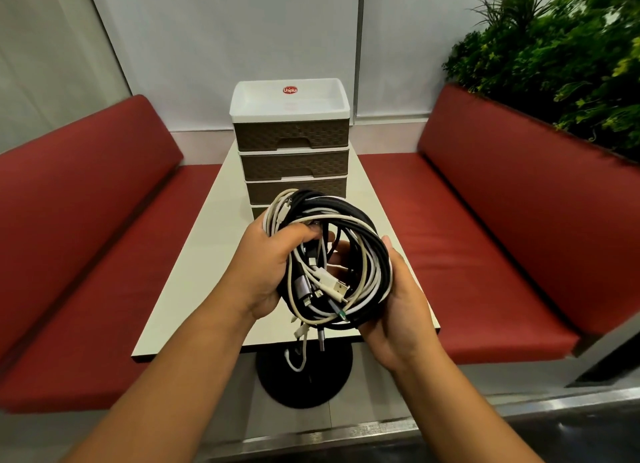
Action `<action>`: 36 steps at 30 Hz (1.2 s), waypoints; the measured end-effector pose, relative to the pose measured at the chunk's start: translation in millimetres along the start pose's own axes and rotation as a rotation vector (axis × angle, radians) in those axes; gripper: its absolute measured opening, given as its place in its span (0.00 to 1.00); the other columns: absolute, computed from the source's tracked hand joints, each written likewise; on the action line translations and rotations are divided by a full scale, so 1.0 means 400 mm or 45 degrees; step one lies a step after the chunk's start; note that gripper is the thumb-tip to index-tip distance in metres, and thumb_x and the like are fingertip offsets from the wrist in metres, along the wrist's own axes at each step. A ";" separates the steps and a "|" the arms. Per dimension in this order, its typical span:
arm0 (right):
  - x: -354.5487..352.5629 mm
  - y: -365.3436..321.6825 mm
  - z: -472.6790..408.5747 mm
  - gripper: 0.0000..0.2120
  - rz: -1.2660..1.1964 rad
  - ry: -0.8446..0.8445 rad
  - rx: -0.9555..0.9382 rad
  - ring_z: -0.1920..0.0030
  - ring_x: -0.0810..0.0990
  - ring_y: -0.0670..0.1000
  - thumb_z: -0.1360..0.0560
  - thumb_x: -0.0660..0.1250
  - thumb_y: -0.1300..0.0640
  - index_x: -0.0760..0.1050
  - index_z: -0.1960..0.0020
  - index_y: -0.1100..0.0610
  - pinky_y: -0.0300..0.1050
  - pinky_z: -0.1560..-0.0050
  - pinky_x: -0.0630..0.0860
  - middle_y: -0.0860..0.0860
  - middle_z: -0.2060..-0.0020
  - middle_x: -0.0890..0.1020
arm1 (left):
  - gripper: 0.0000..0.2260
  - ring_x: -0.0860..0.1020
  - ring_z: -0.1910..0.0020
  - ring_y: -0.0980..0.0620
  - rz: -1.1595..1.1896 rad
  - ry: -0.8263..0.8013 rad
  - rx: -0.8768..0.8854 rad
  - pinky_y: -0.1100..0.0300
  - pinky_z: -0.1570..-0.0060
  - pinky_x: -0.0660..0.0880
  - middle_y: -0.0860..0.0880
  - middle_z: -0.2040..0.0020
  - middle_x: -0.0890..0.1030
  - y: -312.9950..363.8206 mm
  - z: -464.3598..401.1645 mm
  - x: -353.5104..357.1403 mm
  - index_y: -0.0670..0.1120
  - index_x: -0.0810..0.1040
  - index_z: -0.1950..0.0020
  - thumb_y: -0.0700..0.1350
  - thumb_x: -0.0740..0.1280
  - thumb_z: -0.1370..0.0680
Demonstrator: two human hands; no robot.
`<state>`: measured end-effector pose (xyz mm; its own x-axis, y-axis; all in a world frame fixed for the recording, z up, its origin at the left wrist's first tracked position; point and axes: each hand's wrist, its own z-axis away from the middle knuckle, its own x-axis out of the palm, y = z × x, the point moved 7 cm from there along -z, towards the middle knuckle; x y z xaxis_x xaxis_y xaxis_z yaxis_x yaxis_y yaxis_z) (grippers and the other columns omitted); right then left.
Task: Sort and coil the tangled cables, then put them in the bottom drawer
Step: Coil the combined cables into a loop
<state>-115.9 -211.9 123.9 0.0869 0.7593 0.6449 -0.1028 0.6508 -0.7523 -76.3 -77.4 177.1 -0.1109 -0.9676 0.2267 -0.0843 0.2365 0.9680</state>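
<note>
A tangled bundle of black, white and grey cables (349, 220) is held above the near end of the table. My left hand (266, 265) grips its left side, thumb curled over the strands. My right hand (401, 310) cups and holds its right and lower side. Several plugs stick out in the middle, and loose ends hang below the bundle. Behind it stands a brown and white drawer unit (292, 136) with all visible drawers shut; the bundle hides most of the bottom drawer (258, 212).
The narrow white table (194, 272) stands on a black round base (304, 379). Red cushioned benches (86, 254) flank it left and right (485, 247). A green plant (561, 57) rises behind the right bench. White wall panels are behind.
</note>
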 end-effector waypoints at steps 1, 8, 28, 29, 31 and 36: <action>0.001 0.001 -0.001 0.26 0.010 0.004 -0.009 0.35 0.76 0.62 0.21 0.57 0.43 0.76 0.36 0.62 0.62 0.30 0.67 0.63 0.39 0.79 | 0.08 0.83 0.58 0.43 0.001 -0.011 0.005 0.49 0.57 0.80 0.40 0.57 0.84 0.002 0.000 0.000 0.38 0.81 0.49 0.33 0.66 0.27; 0.007 -0.042 -0.005 0.19 0.193 -0.005 0.017 0.47 0.83 0.59 0.21 0.60 0.47 0.83 0.46 0.59 0.57 0.42 0.77 0.58 0.51 0.85 | 0.09 0.83 0.60 0.45 0.044 -0.038 0.050 0.53 0.59 0.79 0.43 0.60 0.84 0.008 0.004 0.000 0.38 0.80 0.50 0.31 0.63 0.25; 0.089 -0.069 -0.017 0.03 1.811 0.114 -0.473 0.51 0.78 0.59 0.20 0.58 0.58 0.70 0.52 0.54 0.41 0.65 0.57 0.55 0.53 0.81 | 0.19 0.82 0.50 0.57 -0.357 0.156 0.352 0.64 0.49 0.76 0.57 0.53 0.84 -0.011 0.002 0.014 0.55 0.78 0.48 0.31 0.69 0.28; 0.081 -0.062 -0.023 0.03 1.742 0.126 -0.445 0.51 0.78 0.59 0.20 0.59 0.59 0.70 0.50 0.54 0.41 0.64 0.59 0.55 0.53 0.81 | 0.20 0.82 0.50 0.59 -0.357 0.153 0.350 0.66 0.50 0.75 0.59 0.53 0.84 -0.014 0.004 0.017 0.55 0.78 0.48 0.30 0.69 0.27; 0.067 -0.046 -0.032 0.02 1.576 0.131 -0.397 0.54 0.79 0.57 0.21 0.60 0.59 0.71 0.49 0.55 0.42 0.61 0.66 0.53 0.57 0.79 | 0.20 0.82 0.50 0.59 -0.352 0.143 0.341 0.65 0.50 0.75 0.59 0.54 0.84 -0.017 0.003 0.019 0.56 0.78 0.48 0.30 0.69 0.27; 0.052 -0.018 -0.051 0.10 1.202 -0.005 -0.259 0.58 0.83 0.53 0.24 0.61 0.52 0.77 0.47 0.53 0.45 0.59 0.76 0.49 0.58 0.83 | 0.19 0.81 0.45 0.50 -0.293 0.071 0.262 0.51 0.42 0.76 0.50 0.47 0.84 -0.033 -0.006 0.011 0.48 0.78 0.41 0.37 0.70 0.30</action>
<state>-93.2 -200.9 139.9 0.0531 0.9699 -0.2375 0.0454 -0.2399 -0.9697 -73.2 -85.1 165.6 -0.0117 -0.9998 0.0152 -0.3000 0.0180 0.9538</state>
